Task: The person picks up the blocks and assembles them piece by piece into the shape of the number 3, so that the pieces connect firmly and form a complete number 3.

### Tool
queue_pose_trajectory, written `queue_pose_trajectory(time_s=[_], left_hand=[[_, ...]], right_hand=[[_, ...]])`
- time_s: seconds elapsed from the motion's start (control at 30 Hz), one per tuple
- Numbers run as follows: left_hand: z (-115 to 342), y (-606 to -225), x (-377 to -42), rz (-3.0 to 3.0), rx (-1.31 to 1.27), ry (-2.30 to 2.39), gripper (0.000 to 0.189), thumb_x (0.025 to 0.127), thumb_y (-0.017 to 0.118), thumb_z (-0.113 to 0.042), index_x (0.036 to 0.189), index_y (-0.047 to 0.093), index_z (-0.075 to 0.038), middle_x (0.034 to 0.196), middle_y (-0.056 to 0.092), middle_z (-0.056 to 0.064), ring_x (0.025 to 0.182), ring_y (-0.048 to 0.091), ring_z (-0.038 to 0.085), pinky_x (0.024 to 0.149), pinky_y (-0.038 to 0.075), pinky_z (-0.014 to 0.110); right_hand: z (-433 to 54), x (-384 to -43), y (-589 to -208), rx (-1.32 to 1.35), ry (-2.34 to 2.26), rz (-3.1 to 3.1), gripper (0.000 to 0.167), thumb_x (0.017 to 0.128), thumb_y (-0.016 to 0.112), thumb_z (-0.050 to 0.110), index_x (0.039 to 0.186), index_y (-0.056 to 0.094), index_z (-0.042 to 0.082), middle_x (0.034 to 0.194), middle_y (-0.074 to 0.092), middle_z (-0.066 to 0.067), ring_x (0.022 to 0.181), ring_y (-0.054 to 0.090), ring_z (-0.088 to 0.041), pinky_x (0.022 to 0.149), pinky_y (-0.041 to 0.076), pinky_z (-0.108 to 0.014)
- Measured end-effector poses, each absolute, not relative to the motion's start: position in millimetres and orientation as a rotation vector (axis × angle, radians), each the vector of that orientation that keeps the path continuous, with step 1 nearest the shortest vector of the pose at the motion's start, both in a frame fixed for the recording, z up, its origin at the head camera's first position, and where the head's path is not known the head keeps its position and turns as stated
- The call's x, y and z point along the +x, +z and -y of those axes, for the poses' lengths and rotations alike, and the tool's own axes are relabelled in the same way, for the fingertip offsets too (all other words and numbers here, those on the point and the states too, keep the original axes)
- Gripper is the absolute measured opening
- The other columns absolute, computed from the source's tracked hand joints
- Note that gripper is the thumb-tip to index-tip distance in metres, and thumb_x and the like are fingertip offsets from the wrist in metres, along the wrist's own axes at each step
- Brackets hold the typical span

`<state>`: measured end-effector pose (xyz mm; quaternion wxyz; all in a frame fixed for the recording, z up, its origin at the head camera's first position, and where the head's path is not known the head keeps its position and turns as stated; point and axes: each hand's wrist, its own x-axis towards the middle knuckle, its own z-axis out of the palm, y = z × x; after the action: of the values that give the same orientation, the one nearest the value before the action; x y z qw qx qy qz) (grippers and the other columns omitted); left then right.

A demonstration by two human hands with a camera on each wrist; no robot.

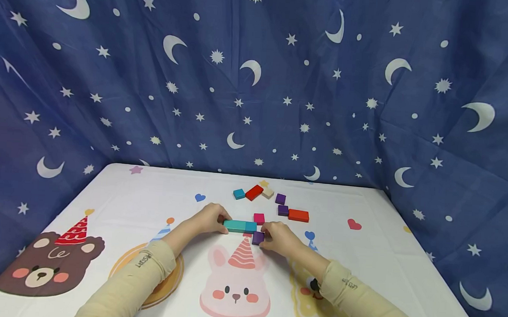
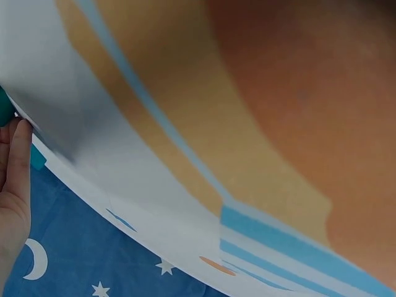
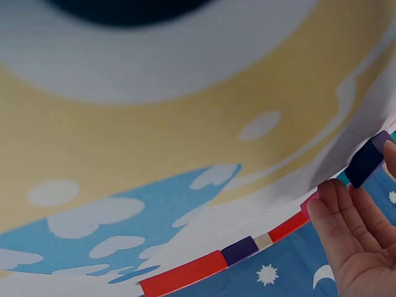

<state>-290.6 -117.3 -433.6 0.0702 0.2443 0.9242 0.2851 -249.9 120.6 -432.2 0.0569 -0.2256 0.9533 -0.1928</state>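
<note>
My left hand (image 1: 211, 218) grips the left end of a long teal block (image 1: 235, 226), thumb in front and fingers behind. A blue block (image 1: 251, 228) adjoins that block's right end, forming one row. My right hand (image 1: 279, 237) pinches a purple block (image 1: 258, 238) just in front of the blue one. Just behind the row's right end lies a pink block (image 1: 259, 219). In the left wrist view, the left hand (image 2: 13, 167) shows at the edge beside teal pieces. From the right wrist, the dark purple block (image 3: 369, 159) appears between thumb and fingers.
Farther back lie a blue block (image 1: 239, 194), a red block (image 1: 254, 192), a cream block (image 1: 268, 193) and a purple block (image 1: 280, 198). Another purple block (image 1: 283, 210) touches an orange-red block (image 1: 298, 215). A starry blue curtain (image 1: 256, 106) hangs behind the patterned white table (image 1: 374, 246).
</note>
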Motion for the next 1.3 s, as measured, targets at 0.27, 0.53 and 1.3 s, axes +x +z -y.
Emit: queue_pose_trajectory(time_s=[0.27, 0.53, 1.3], left_hand=[[115.1, -432.0, -291.1, -2.795, 0.74, 0.853, 0.031, 0.071, 0.081, -0.011, 0.099, 0.073, -0.002, 0.085, 0.07, 0.005, 0.072, 0.052, 0.009, 0.068, 0.045, 0.022], [113.9, -430.6, -291.4, -2.802, 0.74, 0.859, 0.031, 0.071, 0.081, -0.01, 0.099, 0.072, 0.0, 0.085, 0.07, 0.006, 0.072, 0.052, 0.01, 0.068, 0.046, 0.022], [112.2, -431.9, -290.8, -2.792, 0.705, 0.829, 0.03, 0.071, 0.081, -0.011, 0.098, 0.073, -0.001, 0.088, 0.071, 0.005, 0.074, 0.053, 0.01, 0.072, 0.047, 0.025]], right_hand=[[-122.2, -248.9, -430.3, -0.654, -0.595, -2.895, 0.032, 0.075, 0.078, 0.013, 0.103, 0.067, 0.0, 0.092, 0.069, -0.009, 0.079, 0.056, -0.015, 0.083, 0.054, -0.031], [-130.2, -252.0, -423.4, -0.648, -0.664, -2.908, 0.039, 0.074, 0.079, 0.013, 0.108, 0.065, -0.002, 0.091, 0.068, -0.01, 0.079, 0.058, -0.016, 0.078, 0.054, -0.031], [-156.8, -287.8, -417.7, -0.583, -0.602, -3.084, 0.022, 0.079, 0.074, 0.009, 0.097, 0.067, 0.0, 0.089, 0.067, -0.012, 0.081, 0.059, -0.021, 0.079, 0.052, -0.036]])
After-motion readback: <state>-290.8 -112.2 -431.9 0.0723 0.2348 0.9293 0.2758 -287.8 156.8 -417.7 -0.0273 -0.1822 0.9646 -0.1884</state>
